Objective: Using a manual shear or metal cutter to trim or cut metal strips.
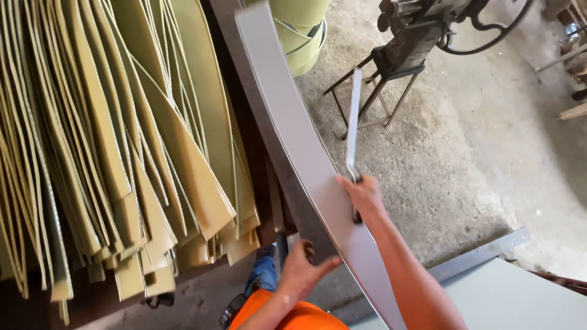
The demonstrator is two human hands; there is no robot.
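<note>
A long grey metal sheet strip (287, 116) runs from the top middle down to the bottom right, slightly bowed. My left hand (302, 269) presses against its left edge low down, fingers curled around the underside. My right hand (365, 197) rests on the strip's right side and grips the handle of a flat metal bar (353, 119) that points up and away over the floor. Part of the strip's lower end is hidden behind my right forearm.
Many olive-yellow sheet strips (122, 140) lie stacked at the left. Rolled yellow-green bands (302, 30) stand at the top. A dark machine on a metal stand (397, 55) sits on the concrete floor. A grey sheet (507, 293) lies bottom right.
</note>
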